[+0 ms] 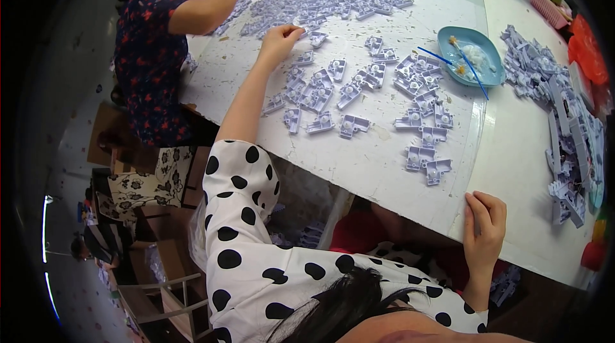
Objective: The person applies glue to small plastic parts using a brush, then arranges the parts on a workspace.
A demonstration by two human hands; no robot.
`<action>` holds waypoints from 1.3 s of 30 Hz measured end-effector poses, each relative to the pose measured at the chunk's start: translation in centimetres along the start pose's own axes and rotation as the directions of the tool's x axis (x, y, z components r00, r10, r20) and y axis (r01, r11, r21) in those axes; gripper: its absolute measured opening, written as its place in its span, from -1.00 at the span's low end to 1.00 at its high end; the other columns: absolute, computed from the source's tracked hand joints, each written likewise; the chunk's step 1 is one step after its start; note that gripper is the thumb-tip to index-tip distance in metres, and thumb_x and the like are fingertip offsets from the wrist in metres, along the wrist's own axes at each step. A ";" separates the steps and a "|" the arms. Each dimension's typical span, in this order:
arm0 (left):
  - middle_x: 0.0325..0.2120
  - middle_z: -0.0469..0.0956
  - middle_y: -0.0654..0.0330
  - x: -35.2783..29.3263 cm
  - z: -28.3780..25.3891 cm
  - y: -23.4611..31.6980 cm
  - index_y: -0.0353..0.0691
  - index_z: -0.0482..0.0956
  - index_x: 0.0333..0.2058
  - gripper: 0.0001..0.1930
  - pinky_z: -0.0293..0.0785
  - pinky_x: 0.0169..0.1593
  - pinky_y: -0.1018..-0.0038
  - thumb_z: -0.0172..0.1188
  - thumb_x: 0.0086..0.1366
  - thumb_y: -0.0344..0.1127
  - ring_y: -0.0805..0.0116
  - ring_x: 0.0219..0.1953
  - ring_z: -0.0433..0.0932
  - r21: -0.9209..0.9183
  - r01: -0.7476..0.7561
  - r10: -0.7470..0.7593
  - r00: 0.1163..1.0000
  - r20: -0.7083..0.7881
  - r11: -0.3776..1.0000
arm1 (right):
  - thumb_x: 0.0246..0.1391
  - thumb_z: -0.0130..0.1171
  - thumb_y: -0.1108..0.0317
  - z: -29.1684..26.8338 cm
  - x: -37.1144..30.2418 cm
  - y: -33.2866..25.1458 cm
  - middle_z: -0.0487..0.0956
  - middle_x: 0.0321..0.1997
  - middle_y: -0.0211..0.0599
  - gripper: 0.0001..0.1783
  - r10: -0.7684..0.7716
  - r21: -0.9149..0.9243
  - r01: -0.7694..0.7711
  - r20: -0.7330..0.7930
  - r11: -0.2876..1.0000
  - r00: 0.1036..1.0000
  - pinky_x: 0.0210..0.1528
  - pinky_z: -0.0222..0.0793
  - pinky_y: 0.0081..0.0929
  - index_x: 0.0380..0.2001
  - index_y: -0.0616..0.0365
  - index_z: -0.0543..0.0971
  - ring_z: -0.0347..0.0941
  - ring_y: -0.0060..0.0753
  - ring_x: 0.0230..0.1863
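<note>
Plastic parts (317, 98) lie beside the left hand (282, 43), pinched, contents unclear, over the scuffed white table (384, 170); the right hand (485, 226), loosely open, touches its edge; a co-worker (150, 64) is left of the left hand.

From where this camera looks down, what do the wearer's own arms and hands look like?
Both are human and ungloved, with no cables to be seen. The left sleeve is loose white cloth with big black dots, leaving the left forearm and left hand bare. The right sleeve matches it; the right hand is bare too.
</note>
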State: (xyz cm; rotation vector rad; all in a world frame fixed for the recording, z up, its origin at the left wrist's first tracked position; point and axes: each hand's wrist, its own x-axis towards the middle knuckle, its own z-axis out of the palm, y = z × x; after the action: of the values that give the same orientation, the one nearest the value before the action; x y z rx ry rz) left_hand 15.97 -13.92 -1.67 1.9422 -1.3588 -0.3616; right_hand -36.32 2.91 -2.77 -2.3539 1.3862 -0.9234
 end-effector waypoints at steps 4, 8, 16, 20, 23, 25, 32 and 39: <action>-0.38 0.67 0.23 -0.6 0.8 0.8 -0.25 0.70 -0.15 -0.79 0.44 -0.25 0.58 0.22 0.30 -0.32 0.51 -0.35 0.56 0.088 -0.179 0.175 0.983 0.045 0.980 | 0.01 0.23 0.62 0.0 0.0 0.0 0.54 -0.13 -0.19 -0.74 -0.007 -0.008 0.007 -0.013 1.000 1.000 -0.04 0.42 -0.32 -0.17 0.24 0.63 0.47 -0.13 -0.08; -0.35 0.69 0.17 1.3 -1.3 -1.4 -0.23 0.70 -0.17 -0.80 0.51 -0.22 0.54 0.23 0.29 -0.31 0.47 -0.32 0.61 0.228 -0.195 0.246 0.942 -0.226 0.954 | 0.01 0.23 0.62 -0.1 0.0 -0.1 0.54 -0.13 -0.19 -0.74 -0.015 -0.001 0.015 -0.018 1.000 1.000 -0.04 0.42 -0.32 -0.17 0.24 0.62 0.47 -0.13 -0.08; -0.30 0.67 0.11 -2.8 0.7 3.6 -0.19 0.70 -0.16 -0.74 0.52 -0.16 0.47 0.30 0.23 -0.21 0.32 -0.25 0.62 0.197 -0.211 0.211 0.977 0.021 0.958 | 0.01 0.22 0.62 0.0 0.0 -0.1 0.54 -0.13 -0.18 -0.74 -0.010 -0.007 0.010 -0.023 1.000 1.000 -0.04 0.41 -0.31 -0.17 0.24 0.63 0.47 -0.12 -0.08; -0.23 0.66 0.08 -2.9 1.8 4.3 -0.19 0.70 -0.14 -0.70 0.51 -0.08 0.41 0.34 0.18 -0.21 0.29 -0.15 0.59 0.265 -0.290 0.256 0.954 0.153 0.920 | 0.02 0.22 0.62 -0.1 0.0 -0.1 0.55 -0.13 -0.19 -0.74 -0.014 -0.003 0.014 -0.029 1.000 0.999 -0.03 0.41 -0.32 -0.17 0.23 0.63 0.47 -0.12 -0.07; -0.36 0.68 0.06 -3.9 2.6 5.7 -0.17 0.70 -0.15 -0.68 0.54 -0.09 0.31 0.33 0.12 -0.20 0.20 -0.23 0.62 0.237 -0.387 0.388 0.921 0.044 0.891 | 0.02 0.21 0.62 0.0 0.1 0.0 0.54 -0.13 -0.19 -0.74 -0.002 0.026 0.003 -0.032 1.000 0.999 -0.03 0.41 -0.33 -0.17 0.22 0.63 0.47 -0.12 -0.07; -0.37 0.66 0.07 -7.3 3.9 10.2 -0.17 0.70 -0.22 -0.78 0.53 -0.09 0.30 0.31 0.13 -0.32 0.18 -0.20 0.59 0.129 -0.487 0.479 0.873 0.088 0.864 | 0.04 0.22 0.59 0.0 0.0 0.2 0.55 -0.12 -0.18 -0.75 -0.038 0.024 0.038 0.001 0.999 0.999 -0.01 0.41 -0.31 -0.15 0.25 0.61 0.47 -0.15 -0.05; -0.30 0.57 0.19 -21.7 8.5 20.8 -0.09 0.59 -0.18 -0.65 0.53 -0.12 0.34 0.45 0.02 -0.33 0.19 -0.22 0.53 -0.329 -0.882 0.940 0.300 0.161 0.338 | 0.36 0.00 0.22 -1.2 1.6 -3.3 0.50 -0.03 -0.17 -0.34 0.369 0.950 -0.309 0.306 -0.053 0.878 -0.14 0.49 -0.59 0.41 0.18 0.08 0.48 -0.44 -0.11; -0.36 0.66 0.16 -9.6 3.9 13.5 -0.25 0.64 -0.23 -0.77 0.55 -0.17 0.48 0.31 0.26 -0.21 0.36 -0.30 0.62 -0.171 -0.437 0.433 0.899 -0.063 0.883 | 0.36 -0.05 0.40 -3.3 6.8 6.5 0.48 0.10 -0.06 -0.51 0.463 0.886 -0.388 0.463 -0.253 0.756 0.13 0.45 -0.62 0.27 0.40 0.26 0.47 -0.45 0.03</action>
State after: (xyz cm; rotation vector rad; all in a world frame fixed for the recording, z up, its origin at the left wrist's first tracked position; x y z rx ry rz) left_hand 0.37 -9.29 3.37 1.4339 -1.6365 -0.2316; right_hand -40.54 -5.93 -0.91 -0.4992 0.7659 -1.1119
